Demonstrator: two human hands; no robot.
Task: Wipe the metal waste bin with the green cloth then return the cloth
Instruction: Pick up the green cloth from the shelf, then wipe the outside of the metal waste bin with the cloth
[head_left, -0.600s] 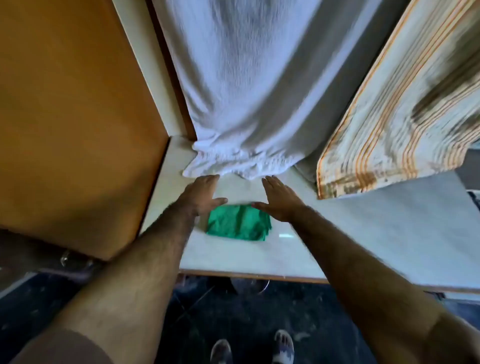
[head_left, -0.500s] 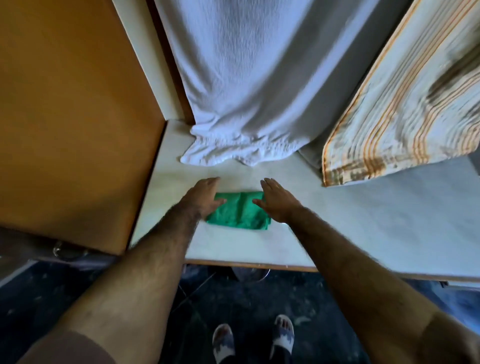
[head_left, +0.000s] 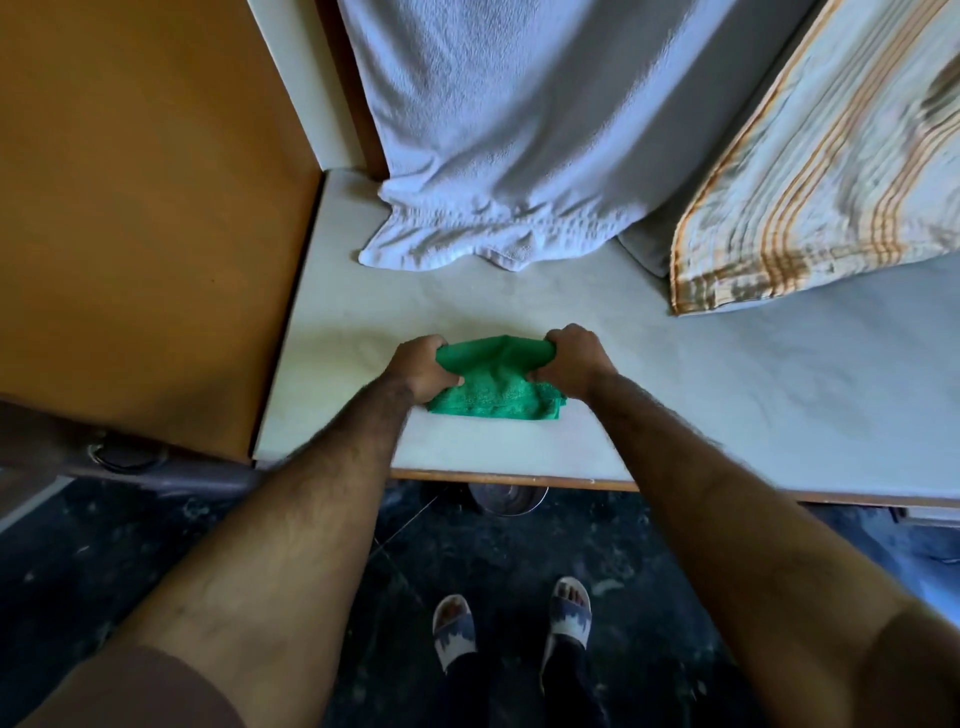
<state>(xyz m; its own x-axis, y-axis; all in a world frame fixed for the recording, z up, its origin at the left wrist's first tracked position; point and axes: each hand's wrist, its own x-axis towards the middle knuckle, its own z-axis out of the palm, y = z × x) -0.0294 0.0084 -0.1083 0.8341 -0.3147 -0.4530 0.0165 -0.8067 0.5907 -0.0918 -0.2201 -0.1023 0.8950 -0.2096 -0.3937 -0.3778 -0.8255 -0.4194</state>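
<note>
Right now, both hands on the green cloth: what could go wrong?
1. The left hand and right hand pinch only the far edge of the green cloth; the near part lies on the white table, so the fold may fall open when lifted.
2. The metal waste bin sits mostly hidden under the table edge; reaching it means stooping, possibly bumping the edge.

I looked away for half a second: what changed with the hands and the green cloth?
Both hands closed on the green cloth: the left hand and right hand, flat beside it before, now pinch its far corners and lift that edge. Its near edge is still on the white table. The white towel and striped towel hang as before.
</note>
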